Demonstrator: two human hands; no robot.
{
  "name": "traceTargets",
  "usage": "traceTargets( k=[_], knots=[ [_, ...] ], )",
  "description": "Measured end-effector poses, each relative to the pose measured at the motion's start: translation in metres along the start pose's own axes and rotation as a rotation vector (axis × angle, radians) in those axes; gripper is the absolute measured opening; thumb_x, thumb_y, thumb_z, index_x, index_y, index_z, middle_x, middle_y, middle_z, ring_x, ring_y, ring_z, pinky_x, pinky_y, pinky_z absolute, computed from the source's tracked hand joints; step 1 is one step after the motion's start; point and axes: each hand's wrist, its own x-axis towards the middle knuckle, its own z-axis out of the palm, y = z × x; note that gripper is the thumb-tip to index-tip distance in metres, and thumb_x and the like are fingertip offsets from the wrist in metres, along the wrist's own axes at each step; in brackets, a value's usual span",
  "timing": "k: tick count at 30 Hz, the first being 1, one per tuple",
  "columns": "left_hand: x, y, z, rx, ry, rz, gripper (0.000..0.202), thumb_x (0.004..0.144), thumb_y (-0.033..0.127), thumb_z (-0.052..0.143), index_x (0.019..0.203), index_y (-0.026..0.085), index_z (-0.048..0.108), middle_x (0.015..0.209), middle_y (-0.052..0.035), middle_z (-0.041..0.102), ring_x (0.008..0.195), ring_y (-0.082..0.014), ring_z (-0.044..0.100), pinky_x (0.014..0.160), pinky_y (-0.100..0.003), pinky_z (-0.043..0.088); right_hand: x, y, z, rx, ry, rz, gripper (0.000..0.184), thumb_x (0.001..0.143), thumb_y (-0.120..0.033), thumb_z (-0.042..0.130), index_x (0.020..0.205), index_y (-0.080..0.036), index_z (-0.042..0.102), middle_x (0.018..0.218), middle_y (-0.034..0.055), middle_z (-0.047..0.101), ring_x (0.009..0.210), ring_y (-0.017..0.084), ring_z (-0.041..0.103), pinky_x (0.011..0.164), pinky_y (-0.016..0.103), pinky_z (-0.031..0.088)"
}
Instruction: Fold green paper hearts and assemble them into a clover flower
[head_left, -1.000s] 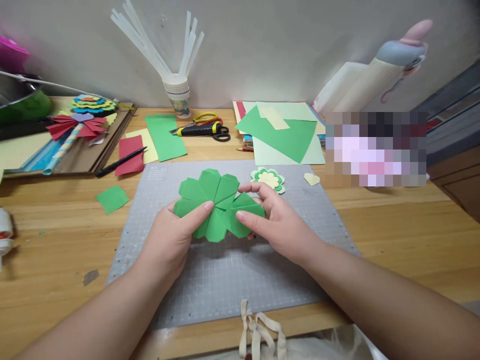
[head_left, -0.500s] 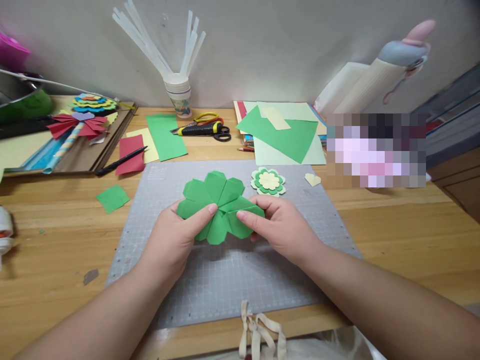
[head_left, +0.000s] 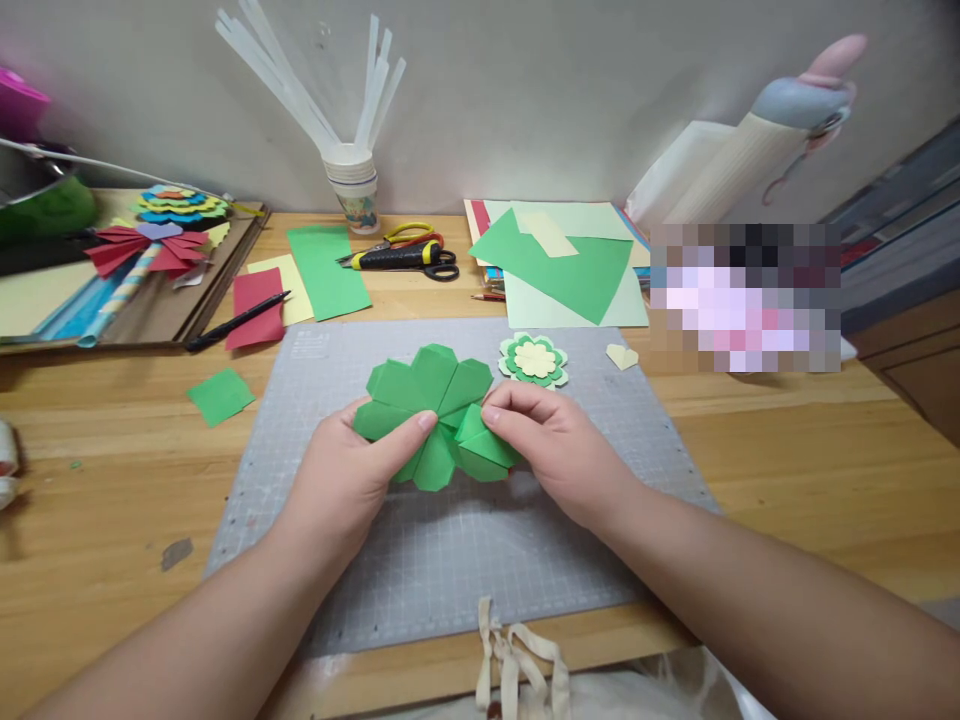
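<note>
A green folded paper flower (head_left: pixel 431 395) made of heart-shaped petals is held just above the grey cutting mat (head_left: pixel 457 540). My left hand (head_left: pixel 352 475) grips its lower left side, thumb pressed on top near the centre. My right hand (head_left: pixel 551 445) pinches the right-hand petals, with fingers curled over the paper and folding it inward. A small layered green and cream paper flower (head_left: pixel 534 360) lies on the mat just beyond my right hand.
Black-and-yellow scissors (head_left: pixel 405 258), green, yellow and red paper pieces (head_left: pixel 326 270), a black pen (head_left: pixel 236 322) and a stack of paper sheets (head_left: pixel 562 265) lie behind the mat. A cup with glue sticks (head_left: pixel 352 185) stands by the wall. Paper crafts (head_left: pixel 150 240) lie on cardboard at left.
My right hand has moved inward from the flower's right edge and closed its fingers over the right petals, bunching them toward the centre. My left hand has kept its grip.
</note>
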Motion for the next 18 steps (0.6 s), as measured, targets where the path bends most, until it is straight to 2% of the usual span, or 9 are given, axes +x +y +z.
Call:
traceTargets(
  k=[3,7,12,15,18],
  knots=[
    [-0.0006,0.0007,0.0008,0.023,0.007,-0.014,0.032,0.065,0.04,0.085,0.086,0.018,0.074,0.075,-0.0012,0.072,0.065,-0.0139,0.063,0.059,-0.021,0.053,0.0,0.0011,-0.0004,-0.028,0.048,-0.001,0.025,0.087,-0.032,0.06,0.066,-0.019,0.053,0.059,-0.0059,0.047,0.05,0.008,0.045,0.045,0.02,0.039],
    [-0.0007,-0.001,0.0004,0.044,-0.013,-0.021,0.034,0.065,0.041,0.085,0.087,0.017,0.073,0.073,-0.0015,0.071,0.064,-0.0143,0.062,0.057,-0.022,0.053,0.0005,0.005,-0.0021,-0.042,0.076,-0.015,0.026,0.085,-0.039,0.064,0.071,-0.02,0.054,0.061,-0.0063,0.048,0.049,0.008,0.047,0.043,0.02,0.042],
    [0.0025,-0.0016,-0.0002,-0.03,0.049,0.001,0.035,0.066,0.038,0.085,0.091,0.018,0.074,0.082,-0.0031,0.073,0.07,-0.016,0.065,0.061,-0.023,0.054,0.0015,0.0043,-0.0015,0.022,0.078,-0.006,0.029,0.083,-0.047,0.066,0.095,-0.022,0.057,0.077,-0.0044,0.055,0.055,0.009,0.053,0.039,0.02,0.045],
    [0.0052,0.0007,0.0003,-0.08,0.105,0.018,0.035,0.065,0.038,0.085,0.091,0.018,0.075,0.087,-0.004,0.075,0.072,-0.0171,0.066,0.062,-0.024,0.054,0.0014,0.0015,-0.0003,-0.004,0.041,0.049,0.027,0.083,-0.044,0.066,0.089,-0.02,0.056,0.069,-0.0042,0.055,0.057,0.011,0.059,0.037,0.018,0.042],
    [0.0059,0.003,0.001,-0.098,0.105,0.019,0.034,0.065,0.038,0.085,0.091,0.017,0.075,0.091,-0.0049,0.075,0.074,-0.0178,0.067,0.063,-0.024,0.054,0.0014,0.0005,0.0,-0.024,0.033,0.073,0.025,0.081,-0.041,0.067,0.081,-0.018,0.056,0.064,-0.0044,0.056,0.052,0.01,0.061,0.036,0.016,0.037]
  ],
)
